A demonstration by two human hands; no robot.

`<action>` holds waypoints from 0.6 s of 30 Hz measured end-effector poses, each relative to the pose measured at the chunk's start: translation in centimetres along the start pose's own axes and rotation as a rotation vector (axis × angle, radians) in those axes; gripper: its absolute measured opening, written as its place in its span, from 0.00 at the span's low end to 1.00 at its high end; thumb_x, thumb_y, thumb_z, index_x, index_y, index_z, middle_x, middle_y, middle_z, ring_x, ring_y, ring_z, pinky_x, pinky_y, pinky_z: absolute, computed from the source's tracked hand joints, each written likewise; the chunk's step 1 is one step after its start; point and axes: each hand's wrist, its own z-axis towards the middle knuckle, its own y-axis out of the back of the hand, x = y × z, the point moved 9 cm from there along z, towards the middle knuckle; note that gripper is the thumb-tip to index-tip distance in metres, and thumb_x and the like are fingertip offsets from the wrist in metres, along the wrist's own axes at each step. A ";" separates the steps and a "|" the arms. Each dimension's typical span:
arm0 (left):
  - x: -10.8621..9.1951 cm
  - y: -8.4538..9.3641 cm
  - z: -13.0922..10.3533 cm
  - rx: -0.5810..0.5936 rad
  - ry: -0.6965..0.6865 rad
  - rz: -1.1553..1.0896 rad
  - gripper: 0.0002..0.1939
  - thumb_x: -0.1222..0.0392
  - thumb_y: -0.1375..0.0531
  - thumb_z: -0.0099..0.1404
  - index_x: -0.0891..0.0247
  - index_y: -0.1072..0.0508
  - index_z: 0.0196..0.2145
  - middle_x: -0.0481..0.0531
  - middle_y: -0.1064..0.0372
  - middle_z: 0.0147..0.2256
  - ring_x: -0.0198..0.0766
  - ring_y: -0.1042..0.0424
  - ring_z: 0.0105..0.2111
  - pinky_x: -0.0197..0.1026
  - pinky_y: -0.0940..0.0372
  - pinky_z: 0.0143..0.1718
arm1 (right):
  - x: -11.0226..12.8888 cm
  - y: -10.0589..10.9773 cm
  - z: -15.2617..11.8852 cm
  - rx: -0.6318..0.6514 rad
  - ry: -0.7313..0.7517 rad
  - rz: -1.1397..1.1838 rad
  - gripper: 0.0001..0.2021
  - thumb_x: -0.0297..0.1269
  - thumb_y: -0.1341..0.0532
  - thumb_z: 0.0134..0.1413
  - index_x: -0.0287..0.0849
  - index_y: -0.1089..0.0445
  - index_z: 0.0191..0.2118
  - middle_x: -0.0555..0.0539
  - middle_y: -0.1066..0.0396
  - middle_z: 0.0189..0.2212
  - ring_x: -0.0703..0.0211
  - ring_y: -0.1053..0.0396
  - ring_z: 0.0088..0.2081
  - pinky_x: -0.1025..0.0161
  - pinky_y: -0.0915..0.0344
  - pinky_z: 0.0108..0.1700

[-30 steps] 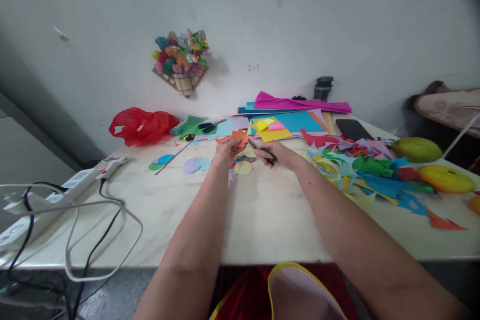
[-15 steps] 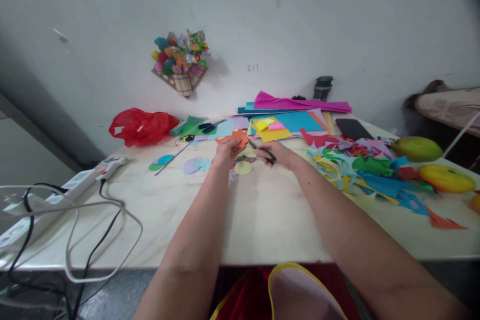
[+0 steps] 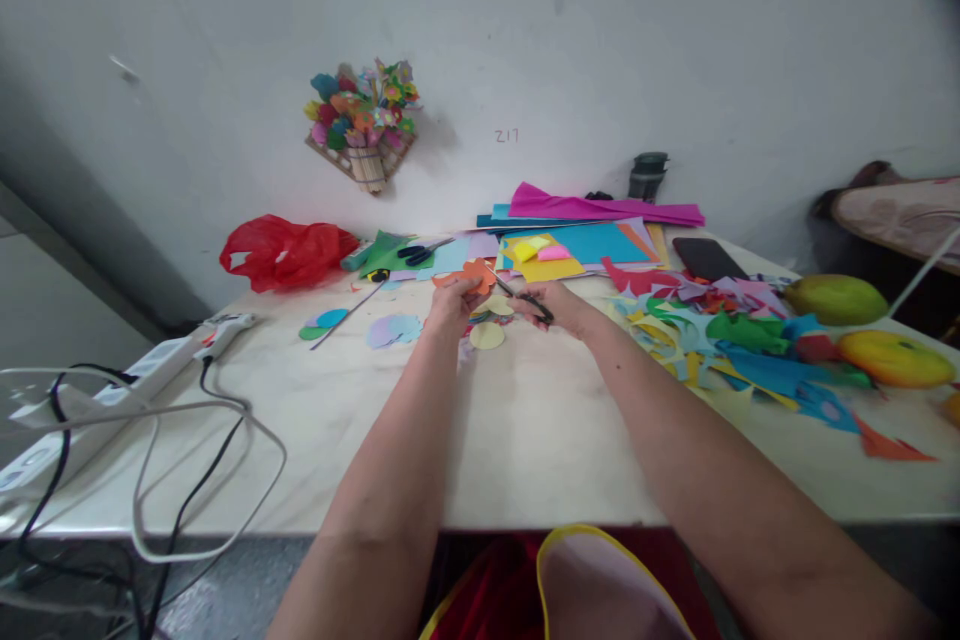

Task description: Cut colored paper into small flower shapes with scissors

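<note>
My left hand (image 3: 454,302) is closed on a piece of orange paper (image 3: 480,277) with a scalloped edge. In my right hand (image 3: 553,305) is a pair of dark-handled scissors (image 3: 537,308), its blades pointing left at the orange paper's right edge. Just below the hands lie pale yellow paper circles (image 3: 487,336). Lilac and light blue paper rounds (image 3: 394,331) rest left of my left hand. Farther left, a blue circle (image 3: 331,319) overlaps a green one beside a thin purple strip (image 3: 352,311).
Coloured sheets (image 3: 592,245) and a second pair of scissors (image 3: 424,250) lie at the back. Paper scraps (image 3: 720,335), a phone (image 3: 709,259) and yellow-green fruit (image 3: 836,300) are on the right. A red bag (image 3: 289,255) and a power strip (image 3: 142,380) stand left.
</note>
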 end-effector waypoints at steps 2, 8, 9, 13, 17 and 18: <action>0.0 0.0 0.1 0.000 -0.004 -0.005 0.07 0.72 0.37 0.48 0.66 0.29 0.27 0.54 0.26 0.28 0.43 0.23 0.35 0.45 0.29 0.42 | 0.1 -0.1 -0.1 -0.001 -0.002 0.004 0.13 0.39 0.31 0.43 0.38 0.34 0.26 0.56 0.40 0.13 0.70 0.46 0.14 0.71 0.48 0.15; 0.1 0.2 0.2 -0.005 0.004 -0.017 0.09 0.71 0.36 0.47 0.65 0.29 0.28 0.53 0.25 0.28 0.45 0.23 0.38 0.46 0.29 0.42 | 0.6 -0.1 -0.3 -0.012 -0.006 0.003 0.09 0.36 0.34 0.46 0.37 0.32 0.26 0.55 0.41 0.13 0.70 0.46 0.14 0.71 0.48 0.15; 0.1 0.2 0.2 -0.002 0.005 -0.018 0.09 0.71 0.36 0.47 0.65 0.29 0.28 0.53 0.25 0.29 0.45 0.23 0.38 0.46 0.29 0.42 | 0.6 -0.1 -0.3 -0.012 -0.007 0.003 0.08 0.35 0.34 0.47 0.37 0.32 0.26 0.55 0.41 0.13 0.70 0.46 0.14 0.71 0.48 0.15; 0.1 0.2 0.2 0.006 0.011 -0.026 0.09 0.71 0.36 0.47 0.66 0.29 0.28 0.55 0.26 0.30 0.46 0.23 0.39 0.47 0.30 0.44 | 0.7 -0.2 -0.4 -0.015 -0.009 -0.002 0.08 0.34 0.34 0.46 0.37 0.32 0.25 0.55 0.41 0.12 0.70 0.46 0.14 0.71 0.48 0.14; 0.1 0.2 0.3 0.009 0.009 -0.028 0.09 0.71 0.36 0.47 0.65 0.30 0.28 0.54 0.26 0.30 0.46 0.23 0.39 0.47 0.30 0.44 | 0.8 -0.3 -0.5 -0.020 -0.020 0.006 0.08 0.34 0.34 0.47 0.38 0.33 0.25 0.55 0.40 0.12 0.70 0.46 0.13 0.71 0.48 0.14; 0.1 0.2 0.3 0.009 0.007 -0.027 0.09 0.71 0.36 0.47 0.65 0.30 0.29 0.54 0.26 0.30 0.46 0.23 0.39 0.47 0.30 0.44 | 0.8 -0.4 -0.6 -0.020 -0.027 0.011 0.08 0.33 0.34 0.47 0.38 0.33 0.25 0.55 0.40 0.12 0.70 0.46 0.13 0.71 0.48 0.14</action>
